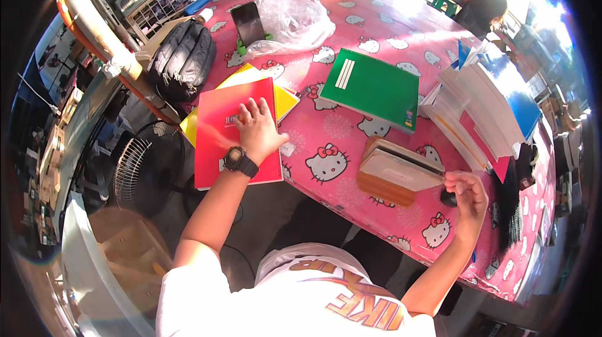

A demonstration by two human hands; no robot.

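Note:
My left hand (256, 133), with a dark watch on its wrist, lies spread on a red spiral notebook (216, 130). The notebook overhangs the table's near edge and rests on yellow notebooks (285, 101). At the right, my right hand (469, 202) is raised with its fingers loosely bent and apart, and nothing shows in them. Its fingertips are by the right end of a small tan-covered book (401, 171) that stands tilted on a brown wooden-looking base (385, 191); whether they touch it, I cannot tell. A black rounded object (448, 198) is partly hidden behind that hand.
A green spiral notebook (373, 89) lies mid-table on the pink patterned tablecloth (301, 142). Papers and folders (483, 105) stand at the right. Farther back are a phone (248, 23) on a green stand, a plastic bag (295, 20) and a dark backpack (182, 61). A fan (147, 164) stands left.

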